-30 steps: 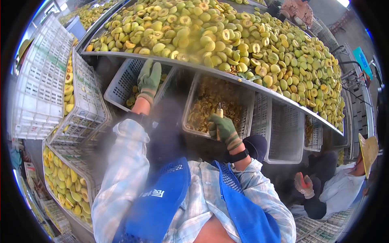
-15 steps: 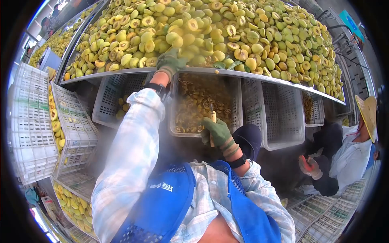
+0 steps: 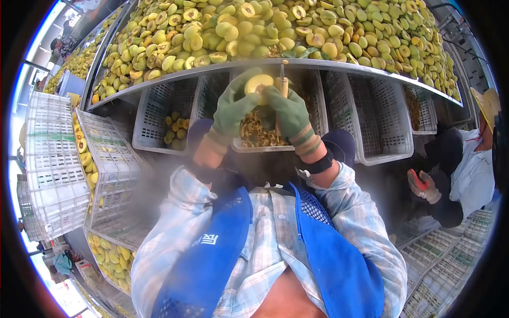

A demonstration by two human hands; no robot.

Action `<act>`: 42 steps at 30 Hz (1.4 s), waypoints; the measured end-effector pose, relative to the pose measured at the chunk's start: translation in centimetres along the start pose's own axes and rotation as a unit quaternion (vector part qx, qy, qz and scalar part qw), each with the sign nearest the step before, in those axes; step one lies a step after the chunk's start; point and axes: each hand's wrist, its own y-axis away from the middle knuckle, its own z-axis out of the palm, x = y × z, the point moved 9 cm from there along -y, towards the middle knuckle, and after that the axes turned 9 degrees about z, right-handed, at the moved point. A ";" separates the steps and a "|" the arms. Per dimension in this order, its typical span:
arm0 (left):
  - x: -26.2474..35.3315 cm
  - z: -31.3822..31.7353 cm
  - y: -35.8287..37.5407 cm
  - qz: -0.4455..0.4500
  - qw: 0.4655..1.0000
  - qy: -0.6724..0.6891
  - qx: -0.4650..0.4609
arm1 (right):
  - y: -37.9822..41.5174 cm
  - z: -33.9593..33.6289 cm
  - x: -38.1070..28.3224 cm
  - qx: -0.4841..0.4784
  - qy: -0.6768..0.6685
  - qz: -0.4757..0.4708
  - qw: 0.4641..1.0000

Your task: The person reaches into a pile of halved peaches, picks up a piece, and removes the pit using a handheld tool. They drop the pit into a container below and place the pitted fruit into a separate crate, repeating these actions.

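Both my hands wear green gloves and meet just below the metal edge of the sorting table. My left hand grips a halved yellow-green stone fruit, its cut face turned toward me. My right hand is closed around a wooden-handled tool with a thin metal tip pointing up. The right fingers touch the fruit half, hiding part of it. Under my hands, a plastic crate holds many brownish pits and scraps.
A large heap of halved fruit covers the table, bounded by a metal rim. Crates stand beneath it, including one with some fruit and another at right. Stacked crates flank my left. A co-worker's gloved hand is at right.
My left hand has come back from the heap with a fruit half. My right hand has risen with the tool to meet it. The view has shifted slightly.
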 end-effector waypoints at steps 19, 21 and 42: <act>0.1 1.3 4.5 -0.008 0.999 -0.048 0.024 | 3.8 1.4 -1.0 -0.014 0.236 -0.054 0.970; -0.4 0.9 4.6 -0.011 0.998 -0.050 0.025 | 3.9 2.0 -1.6 0.027 0.325 -0.146 0.934; 1.7 -1.2 4.0 0.071 0.963 0.197 0.172 | 6.6 4.2 1.7 -0.002 0.306 -0.003 0.952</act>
